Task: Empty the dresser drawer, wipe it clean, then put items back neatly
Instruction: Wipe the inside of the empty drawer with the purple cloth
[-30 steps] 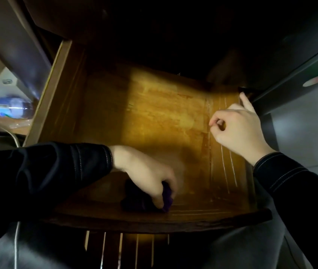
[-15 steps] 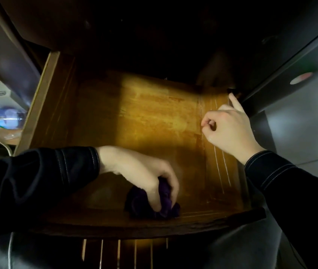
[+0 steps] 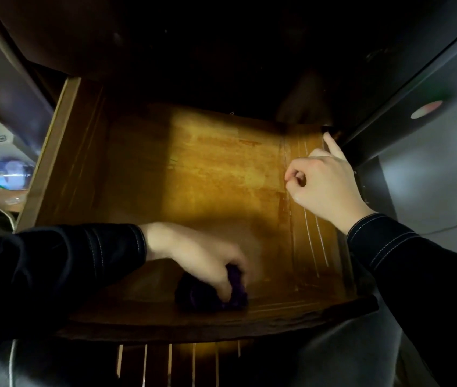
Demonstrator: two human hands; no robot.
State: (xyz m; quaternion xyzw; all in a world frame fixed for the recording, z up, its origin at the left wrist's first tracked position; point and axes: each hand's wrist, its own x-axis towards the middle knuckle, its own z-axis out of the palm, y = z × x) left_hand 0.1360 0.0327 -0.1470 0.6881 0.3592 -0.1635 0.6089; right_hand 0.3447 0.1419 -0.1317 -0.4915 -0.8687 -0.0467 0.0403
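Drawer (image 3: 207, 177) is found pulled out, with no items seen on its floor; the back is lost in shadow. Cloth (image 3: 194, 298), dark purple and bunched, is located on the floor just inside the front edge, right of the middle. It is gripped by the left hand (image 3: 202, 255), whose fingers are curled over it and pressed down; the hand is blurred. The right hand (image 3: 325, 185) is placed at the right wall toward the back corner, fingers curled in on nothing visible, forefinger laid straight along the rim. Emptying is judged done, wiping in hand, return of items not begun. Most of the bare floor lies beyond the cloth, toward the back and the left wall. Strokes from front to back are therefore judged to be called for.
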